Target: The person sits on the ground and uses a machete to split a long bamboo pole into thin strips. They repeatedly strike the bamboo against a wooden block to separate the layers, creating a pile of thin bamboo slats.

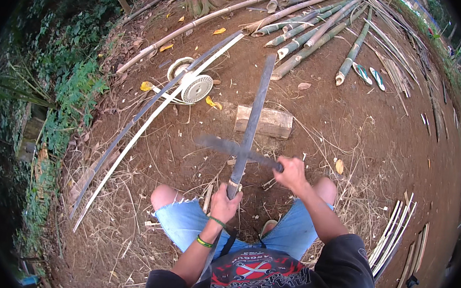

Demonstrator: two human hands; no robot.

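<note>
Slipping is the risk: the knife (235,149), blurred mid-stroke in the right hand (291,172), crosses the bamboo strip (251,126) just above the left hand (225,202); a glance off could reach fingers or a knee. Both fists closed, left gripping the strip's lower end between the knees, tip over the wood block (267,121).

A long dark split bamboo strip (252,125) is gripped at its near end by the left hand (225,202); a rectangular wooden block (270,122) lies beyond both hands, a round white fan housing (197,88) beyond and left.
</note>
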